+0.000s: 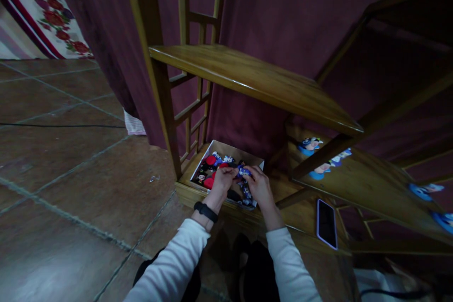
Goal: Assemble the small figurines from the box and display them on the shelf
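Note:
An open cardboard box [226, 147] sits on the lowest board of a wooden shelf, filled with several small red, blue and white toy figures [211, 160]. Both my hands reach into it. My left hand [222, 180], with a black band on the wrist, has its fingers curled over the toys. My right hand [259, 185] is closed in a pinch on a small blue and white toy figure [244, 171], which my left fingertips also touch.
A phone [326, 222] lies flat on the bottom board to the right. Blue and white figures [310, 145] lie on a slanted wooden board at the right. A wooden shelf board [255, 78] juts out above the box. Brown tiled floor [71, 160] spreads left; dark red curtains hang behind.

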Available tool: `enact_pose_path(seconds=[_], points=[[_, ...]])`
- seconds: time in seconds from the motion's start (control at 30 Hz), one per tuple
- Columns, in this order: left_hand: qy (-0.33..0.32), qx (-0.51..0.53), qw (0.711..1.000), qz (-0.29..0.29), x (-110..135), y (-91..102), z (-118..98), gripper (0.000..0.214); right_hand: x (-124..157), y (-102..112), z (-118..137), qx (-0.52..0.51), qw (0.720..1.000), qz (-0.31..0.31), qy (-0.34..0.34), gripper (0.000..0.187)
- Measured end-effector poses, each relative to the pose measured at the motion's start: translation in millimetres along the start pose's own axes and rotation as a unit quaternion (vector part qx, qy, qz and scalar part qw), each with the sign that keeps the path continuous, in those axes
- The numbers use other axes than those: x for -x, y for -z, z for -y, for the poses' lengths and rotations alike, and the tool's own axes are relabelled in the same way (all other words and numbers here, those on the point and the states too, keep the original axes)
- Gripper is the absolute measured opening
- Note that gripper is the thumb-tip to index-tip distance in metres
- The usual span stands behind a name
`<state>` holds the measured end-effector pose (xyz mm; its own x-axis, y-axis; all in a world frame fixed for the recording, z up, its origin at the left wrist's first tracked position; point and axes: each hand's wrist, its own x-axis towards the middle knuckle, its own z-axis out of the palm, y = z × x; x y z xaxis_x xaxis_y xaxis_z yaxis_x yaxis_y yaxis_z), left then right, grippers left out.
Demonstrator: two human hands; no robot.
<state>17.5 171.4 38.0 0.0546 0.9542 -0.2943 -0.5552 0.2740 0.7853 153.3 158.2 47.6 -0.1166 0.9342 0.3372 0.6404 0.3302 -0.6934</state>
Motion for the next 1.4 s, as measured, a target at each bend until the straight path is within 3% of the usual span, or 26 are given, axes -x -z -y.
enact_pose_path(seconds=[0.17,0.3,0.53,0.77,0.93,1.03,1.17,1.4], points=[[-0.055,-0.06,0.997,-0.019,-3.9,-2.2,15.5,0.031,0.1,1.1,-3.7,-0.013,0.999,-0.013,-0.033,0.024],[-0.06,-0.067,0.996,-0.029,-4.4,-2.2,21.4,0.029,0.7,0.8,-5.1,-0.024,0.999,-0.007,-0.039,0.024],[-0.033,-0.025,0.999,-0.009,4.8,-1.9,16.0,0.03,-0.3,2.6,-2.2,-0.02,0.999,0.034,0.006,0.023],[0.005,-0.022,1.0,0.003,7.6,-0.5,15.4,0.028,4.3,5.0,-4.1,-0.035,0.999,0.039,0.004,0.026],[0.073,0.026,0.997,-0.026,8.8,6.0,11.6,0.018,12.1,5.0,-5.0,-0.117,0.991,0.01,-0.063,0.054],[0.117,0.063,0.99,-0.043,15.1,9.2,9.3,0.01,30.7,4.6,-8.3,-0.161,0.98,-0.051,-0.103,0.046],[0.135,0.081,0.987,-0.034,36.0,10.7,8.5,0.005,67.0,2.3,-5.8,-0.253,0.955,-0.064,-0.142,0.039],[0.162,0.041,0.986,-0.017,98.9,18.4,18.9,0.007,116.9,11.6,33.8,-0.414,0.883,-0.092,-0.202,0.045]])
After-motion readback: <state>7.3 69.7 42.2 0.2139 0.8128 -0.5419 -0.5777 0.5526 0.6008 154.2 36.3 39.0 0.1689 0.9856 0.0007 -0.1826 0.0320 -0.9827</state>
